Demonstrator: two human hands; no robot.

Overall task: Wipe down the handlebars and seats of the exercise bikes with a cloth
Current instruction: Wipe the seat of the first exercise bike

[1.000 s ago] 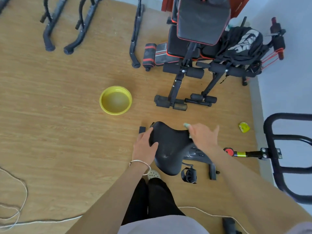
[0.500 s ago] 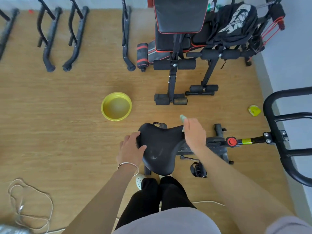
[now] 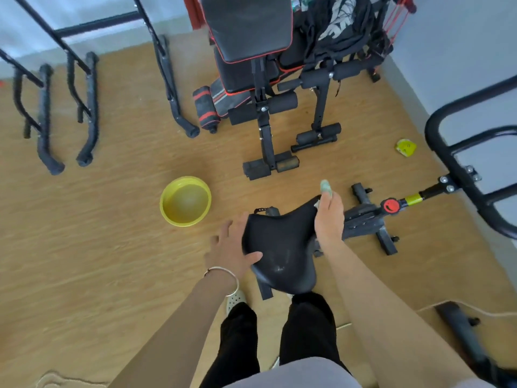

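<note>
Item: black bike seat (image 3: 282, 247), low centre of the head view, directly in front of the person's legs, on a black frame lying across the wood floor. Left hand (image 3: 232, 253): fingers spread and straight, motion-blurred, palm against the seat's left edge, thumb laid on its top; silver bangle (image 3: 223, 271) on the wrist. Right hand (image 3: 328, 217): curled round a pale green cloth (image 3: 325, 187) at the seat's narrow end, a tuft showing past the fingers, the rest hidden in the fist. Handlebars (image 3: 458, 163): black loop, cut off at the right edge. Markings: red knob (image 3: 391, 205) with a dark symbol, unreadable; black garment (image 3: 338, 21) on the weight bench (image 3: 246, 26) with white lettering, illegible; yellow tag (image 3: 406, 147) on the floor, dark marks too small to read. Yellow bowl (image 3: 185, 201) left of the seat, apart from it.
</note>
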